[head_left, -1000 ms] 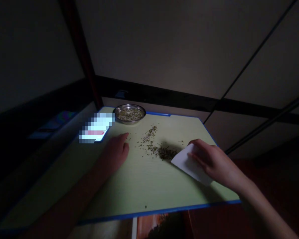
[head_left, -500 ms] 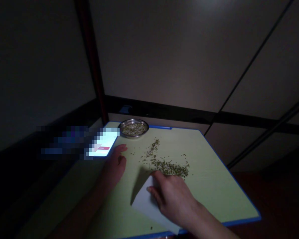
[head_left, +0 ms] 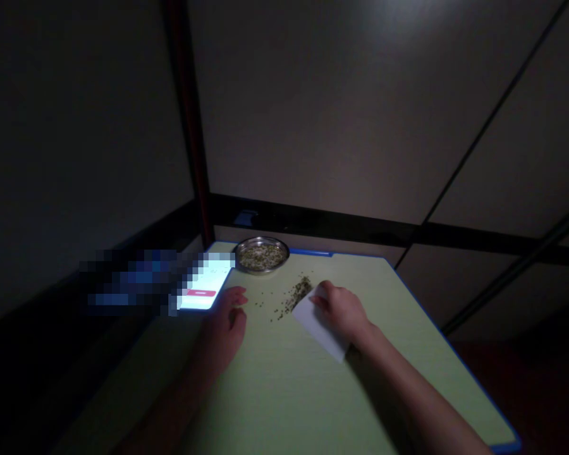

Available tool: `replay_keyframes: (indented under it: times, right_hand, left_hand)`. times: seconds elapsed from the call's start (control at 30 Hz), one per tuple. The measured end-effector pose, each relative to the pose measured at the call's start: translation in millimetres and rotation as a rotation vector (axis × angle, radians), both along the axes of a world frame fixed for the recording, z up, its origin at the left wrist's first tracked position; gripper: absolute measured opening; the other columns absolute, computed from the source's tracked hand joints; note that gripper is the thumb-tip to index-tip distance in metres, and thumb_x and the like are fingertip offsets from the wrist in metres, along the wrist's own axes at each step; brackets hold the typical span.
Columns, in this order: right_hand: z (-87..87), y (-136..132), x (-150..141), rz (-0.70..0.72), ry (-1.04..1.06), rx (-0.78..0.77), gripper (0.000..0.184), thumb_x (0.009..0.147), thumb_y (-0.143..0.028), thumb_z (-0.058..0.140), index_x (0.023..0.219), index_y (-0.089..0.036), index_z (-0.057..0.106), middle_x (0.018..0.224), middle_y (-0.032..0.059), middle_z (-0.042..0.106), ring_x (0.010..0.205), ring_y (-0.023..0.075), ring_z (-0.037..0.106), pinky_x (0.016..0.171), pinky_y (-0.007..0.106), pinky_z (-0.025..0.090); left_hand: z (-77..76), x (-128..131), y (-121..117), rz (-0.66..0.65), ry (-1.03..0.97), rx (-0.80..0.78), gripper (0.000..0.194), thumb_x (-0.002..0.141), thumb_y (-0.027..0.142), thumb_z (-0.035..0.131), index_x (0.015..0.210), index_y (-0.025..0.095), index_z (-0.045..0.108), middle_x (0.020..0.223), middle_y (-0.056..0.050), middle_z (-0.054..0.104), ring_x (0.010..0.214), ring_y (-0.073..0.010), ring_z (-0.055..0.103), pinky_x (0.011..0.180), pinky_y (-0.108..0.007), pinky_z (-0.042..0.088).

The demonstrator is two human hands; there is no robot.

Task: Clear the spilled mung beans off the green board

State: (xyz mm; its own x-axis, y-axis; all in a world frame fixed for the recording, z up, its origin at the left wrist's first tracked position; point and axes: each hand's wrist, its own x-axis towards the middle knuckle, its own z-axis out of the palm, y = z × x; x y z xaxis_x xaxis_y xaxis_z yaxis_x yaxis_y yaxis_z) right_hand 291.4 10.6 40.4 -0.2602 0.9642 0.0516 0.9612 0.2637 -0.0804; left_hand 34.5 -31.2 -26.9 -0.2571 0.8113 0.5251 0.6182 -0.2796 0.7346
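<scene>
My right hand point(head_left: 344, 311) grips a white sheet of stiff paper or card point(head_left: 321, 328) between thumb and fingers. The card's far edge meets a pile of small green grains point(head_left: 298, 294), which look like mung beans; part of the pile is hidden behind card and hand. On the table's left side rests my left hand point(head_left: 230, 322), its fingers loosely curved and apart, holding nothing. A few loose grains lie just right of its fingertips. Farther back, a round metal dish point(head_left: 262, 270) holds more grains mixed with whitish bits.
The light green table point(head_left: 265, 392) has a blue rim and stands against dark cabinet panels point(head_left: 303, 126). A lit screen point(head_left: 208, 287), partly pixelated, is at the table's left edge, close to my left hand. The surroundings are dim.
My right hand has carried the card away from me across the table, gathering the spread grains into a narrower pile nearer the dish. My left hand stays about where it was.
</scene>
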Motion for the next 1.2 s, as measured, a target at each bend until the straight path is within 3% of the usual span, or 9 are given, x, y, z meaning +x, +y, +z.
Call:
replay_keyframes:
  times: [0.17,0.27,0.43,0.57,0.67,0.83,1.2]
  right_hand:
    - [7.3,21,24,-0.078,-0.026,0.01,0.034,0.101,-0.042,0.047,0.119,-0.017,0.06,0.104,0.0144,0.075,0.091,0.0256,0.07,0.069,0.031,0.041]
    - [16.4,18,33,-0.08,-0.006,0.027,0.034,0.101,-0.044,0.046,0.118,-0.018,0.06,0.106,0.0145,0.074,0.092,0.0255,0.069,0.069,0.031,0.041]
    - [25.7,-44,19,0.057,0.145,0.003,0.031,0.098,-0.044,0.049,0.113,-0.02,0.061,0.094,0.0117,0.076,0.083,0.0272,0.07,0.064,0.033,0.041]
    - [16.9,-107,-14,0.208,0.251,-0.122,0.027,0.096,-0.041,0.05,0.107,-0.02,0.063,0.085,0.0098,0.076,0.074,0.0272,0.071,0.06,0.035,0.042]
    - [7.3,-126,-34,0.255,0.228,-0.15,0.025,0.093,-0.039,0.054,0.103,-0.019,0.065,0.088,0.0118,0.077,0.071,0.0284,0.071,0.058,0.036,0.042]
    - [2.3,-108,-33,0.212,0.145,-0.112,0.024,0.095,-0.037,0.054,0.103,-0.018,0.064,0.09,0.0122,0.077,0.076,0.029,0.073,0.06,0.035,0.043]
    - [-5.2,-25,50,-0.1,0.01,-0.014,0.031,0.101,-0.043,0.044,0.116,-0.021,0.061,0.102,0.0139,0.076,0.09,0.0295,0.072,0.068,0.033,0.042]
  left_hand:
    - [1.6,0,-1,-0.003,-0.002,-0.011,0.024,0.081,0.022,0.047,0.104,0.021,0.054,0.096,-0.007,0.065,0.089,-0.0206,0.066,0.082,-0.038,0.056]
    - [2.0,0,-1,-0.002,0.001,-0.021,0.024,0.081,0.021,0.047,0.104,0.022,0.054,0.096,-0.006,0.064,0.089,-0.0205,0.065,0.082,-0.038,0.055]
    - [3.7,-1,0,0.004,0.0,-0.022,0.022,0.081,0.021,0.047,0.102,0.023,0.054,0.1,-0.006,0.065,0.093,-0.0209,0.065,0.085,-0.039,0.054]
    - [4.7,-4,1,0.022,-0.014,-0.033,0.026,0.08,0.022,0.048,0.105,0.022,0.054,0.097,-0.005,0.065,0.09,-0.0208,0.066,0.082,-0.037,0.054]
    - [5.3,-6,1,0.033,-0.012,-0.049,0.029,0.078,0.021,0.048,0.107,0.022,0.053,0.092,-0.004,0.065,0.084,-0.0204,0.066,0.077,-0.036,0.055]
    - [4.4,-9,2,0.029,0.0,-0.046,0.027,0.08,0.023,0.047,0.107,0.023,0.052,0.091,-0.004,0.065,0.081,-0.0199,0.066,0.075,-0.036,0.055]
    - [9.1,-11,0,0.039,-0.004,-0.005,0.024,0.08,0.021,0.047,0.104,0.024,0.052,0.085,-0.001,0.063,0.076,-0.0181,0.066,0.072,-0.034,0.055]
